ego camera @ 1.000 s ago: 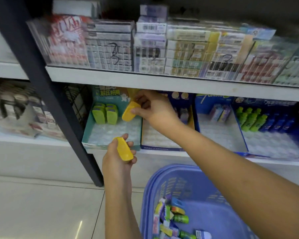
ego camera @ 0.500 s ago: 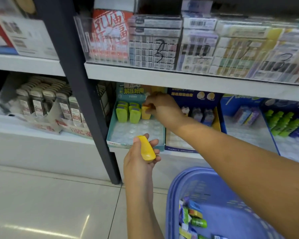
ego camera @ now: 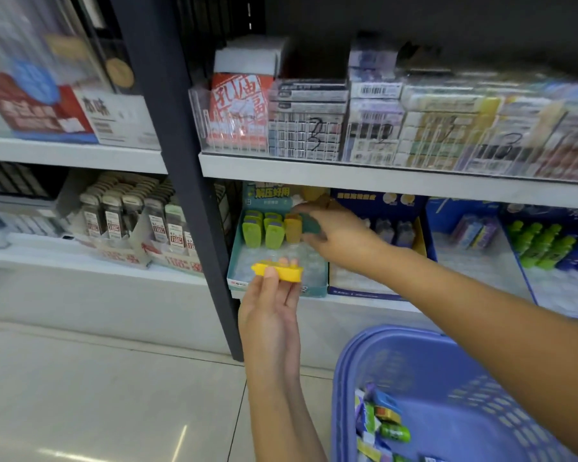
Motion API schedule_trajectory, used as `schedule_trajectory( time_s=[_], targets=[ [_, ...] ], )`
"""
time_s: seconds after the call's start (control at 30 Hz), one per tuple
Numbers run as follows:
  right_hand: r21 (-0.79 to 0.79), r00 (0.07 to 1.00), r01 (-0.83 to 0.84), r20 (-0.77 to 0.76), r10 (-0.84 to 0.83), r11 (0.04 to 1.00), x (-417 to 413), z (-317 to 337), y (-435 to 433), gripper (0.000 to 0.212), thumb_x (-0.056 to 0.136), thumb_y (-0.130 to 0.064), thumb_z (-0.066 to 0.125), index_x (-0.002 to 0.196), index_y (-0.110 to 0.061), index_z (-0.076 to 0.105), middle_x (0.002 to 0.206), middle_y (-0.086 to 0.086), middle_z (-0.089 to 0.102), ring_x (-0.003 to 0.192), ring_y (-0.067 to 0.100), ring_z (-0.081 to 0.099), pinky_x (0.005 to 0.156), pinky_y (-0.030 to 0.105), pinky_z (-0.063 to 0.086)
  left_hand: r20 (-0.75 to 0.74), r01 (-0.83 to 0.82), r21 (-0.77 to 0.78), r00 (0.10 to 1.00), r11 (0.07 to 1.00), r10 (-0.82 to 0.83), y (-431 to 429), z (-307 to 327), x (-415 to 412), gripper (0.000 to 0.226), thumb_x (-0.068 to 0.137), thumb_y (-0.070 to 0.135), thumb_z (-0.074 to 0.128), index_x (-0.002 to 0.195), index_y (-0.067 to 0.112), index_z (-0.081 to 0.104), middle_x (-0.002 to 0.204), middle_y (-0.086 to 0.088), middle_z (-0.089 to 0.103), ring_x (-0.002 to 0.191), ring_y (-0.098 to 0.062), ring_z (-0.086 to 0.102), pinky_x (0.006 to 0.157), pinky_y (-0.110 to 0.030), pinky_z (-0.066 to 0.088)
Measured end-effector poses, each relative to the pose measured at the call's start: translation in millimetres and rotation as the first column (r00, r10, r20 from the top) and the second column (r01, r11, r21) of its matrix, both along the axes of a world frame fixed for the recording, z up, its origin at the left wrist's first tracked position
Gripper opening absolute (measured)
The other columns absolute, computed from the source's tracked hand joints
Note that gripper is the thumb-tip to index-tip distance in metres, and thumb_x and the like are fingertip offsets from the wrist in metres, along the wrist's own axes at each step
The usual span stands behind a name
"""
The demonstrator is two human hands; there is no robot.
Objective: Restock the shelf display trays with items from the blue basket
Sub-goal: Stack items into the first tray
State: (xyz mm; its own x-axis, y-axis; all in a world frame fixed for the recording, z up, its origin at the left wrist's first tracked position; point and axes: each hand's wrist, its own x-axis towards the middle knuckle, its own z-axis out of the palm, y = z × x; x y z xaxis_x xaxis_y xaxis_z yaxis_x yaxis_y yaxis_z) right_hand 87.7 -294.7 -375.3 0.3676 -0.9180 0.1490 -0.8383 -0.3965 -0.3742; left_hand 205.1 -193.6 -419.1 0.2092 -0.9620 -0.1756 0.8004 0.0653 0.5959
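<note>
A yellow item (ego camera: 277, 271) is pinched crosswise between the thumb and fingertips of the left hand (ego camera: 271, 318). It is held up just before the near edge of the teal display tray (ego camera: 314, 290) on the lower shelf (ego camera: 364, 302). On the tray's back card (ego camera: 274, 195) the characters 解压好用 can be read.

At the far end of the tray, green items (ego camera: 262, 231) are stood upright in rows, with an orange-yellow item (ego camera: 292, 230) just to their right. The right hand (ego camera: 342, 240) is extended into that tray beside the orange-yellow item. Its fingers are curled about a dark teal shape, but through the blur it cannot be told whether anything is gripped.

The blue basket (ego camera: 414, 355) is seen at the near right, with green, yellow and blue packs (ego camera: 384, 425) lying in it.

On the upper shelf (ego camera: 347, 175) a handwritten "3" is marked on the clear fronts (ego camera: 314, 135). At the far left, 本味 is printed on a white box (ego camera: 114, 118).
</note>
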Motion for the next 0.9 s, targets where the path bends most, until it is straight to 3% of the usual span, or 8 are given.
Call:
schedule_trajectory(
  time_s=[0.17, 0.33, 0.47, 0.53, 0.63, 0.7, 0.8, 0.9],
  targets=[
    [0.192, 0.854, -0.253, 0.506, 0.125, 0.948, -15.5, 4.8, 62.0, 0.043, 0.079, -0.009, 0.072, 0.116, -0.028, 0.060, 0.115, -0.005, 0.057, 0.097, 0.006, 0.060, 0.083, 0.022, 0.053, 0.047, 0.026, -0.001, 0.999, 1.000, -0.025, -3.4, 4.9, -4.8, 0.031, 0.091, 0.020, 0.056, 0.110, -0.004, 0.060, 0.103, -0.017, 0.069, 0.095, -0.023, 0.069, 0.083, -0.029, 0.057],
    [0.374, 0.647, 0.029, 0.700, -0.302, 0.927, -6.1, 5.2, 61.8, 0.021, 0.081, -0.031, 0.069, 0.095, -0.016, 0.069, 0.088, 0.002, 0.069, 0.074, 0.013, 0.065, 0.075, 0.026, 0.056, 0.112, 0.044, -0.102, 0.993, 0.994, -0.032, -9.3, 9.0, -13.6, 0.043, 0.080, 0.017, 0.064, 0.120, 0.003, 0.055, 0.119, -0.010, 0.067, 0.112, -0.019, 0.063, 0.088, -0.023, 0.053],
    [0.631, 0.433, -0.192, 0.742, -0.512, 0.752, -6.7, 5.9, 49.5, 0.026, 0.085, -0.019, 0.064, 0.100, 0.001, 0.067, 0.079, 0.007, 0.067, 0.063, 0.008, 0.065, 0.059, 0.014, 0.054, 0.388, 0.062, -0.168, 0.922, 0.984, 0.008, -15.2, 6.8, -11.7, 0.039, 0.086, 0.006, 0.062, 0.124, 0.011, 0.052, 0.122, -0.001, 0.065, 0.114, -0.009, 0.061, 0.088, -0.017, 0.050],
    [0.573, 0.408, -0.102, 0.769, -0.491, 0.813, -9.0, 6.8, 35.0, 0.026, 0.083, -0.011, 0.067, 0.104, 0.004, 0.065, 0.083, 0.007, 0.068, 0.066, 0.010, 0.065, 0.061, 0.015, 0.055, 0.668, 0.065, -0.150, 0.742, 0.986, 0.053, -17.5, 1.6, -9.1, 0.041, 0.092, 0.013, 0.058, 0.131, 0.017, 0.049, 0.129, 0.004, 0.060, 0.120, -0.006, 0.055, 0.096, -0.018, 0.046],
    [0.222, 0.747, 0.261, 0.571, -0.342, 0.940, -12.3, 6.3, 7.0, 0.030, 0.079, -0.011, 0.073, 0.108, -0.005, 0.065, 0.096, 0.007, 0.067, 0.082, 0.015, 0.062, 0.076, 0.023, 0.052, 0.992, 0.082, 0.025, 0.118, 0.996, -0.034, -21.2, -8.2, -10.5, 0.048, 0.095, 0.028, 0.052, 0.141, 0.017, 0.040, 0.144, 0.003, 0.044, 0.137, -0.013, 0.033, 0.110, -0.023, 0.029],
    [0.090, 0.882, 0.257, 0.384, -0.272, 0.962, -10.4, 0.0, -8.8, 0.034, 0.079, -0.013, 0.073, 0.112, -0.010, 0.065, 0.108, 0.007, 0.067, 0.098, 0.018, 0.061, 0.088, 0.024, 0.047, 0.981, 0.133, 0.146, -0.146, 0.980, -0.126, -21.8, -11.2, -16.0, 0.044, 0.096, 0.030, 0.049, 0.137, 0.013, 0.046, 0.143, -0.001, 0.045, 0.141, -0.015, 0.024, 0.115, -0.027, 0.013],
    [0.044, 0.963, 0.164, 0.208, -0.169, 0.986, -1.8, -13.4, -23.7, 0.037, 0.081, -0.018, 0.071, 0.116, -0.012, 0.060, 0.113, 0.009, 0.065, 0.105, 0.024, 0.059, 0.091, 0.033, 0.047, 0.937, 0.155, 0.209, -0.314, 0.966, -0.152, -20.9, -10.6, -21.8, 0.041, 0.096, 0.036, 0.047, 0.130, 0.014, 0.053, 0.141, 0.000, 0.047, 0.133, -0.015, 0.036, 0.117, -0.031, -0.001],
    [-0.011, 0.986, 0.094, 0.143, -0.092, 0.995, 6.4, -20.3, -29.0, 0.036, 0.084, -0.021, 0.068, 0.117, -0.011, 0.058, 0.113, 0.010, 0.064, 0.105, 0.026, 0.058, 0.087, 0.030, 0.047, 0.929, 0.159, 0.201, -0.345, 0.966, -0.136, -22.9, -11.6, -20.3, 0.042, 0.096, 0.039, 0.045, 0.131, 0.017, 0.052, 0.146, 0.002, 0.043, 0.133, -0.013, 0.035, 0.116, -0.030, -0.002]
  ],
)
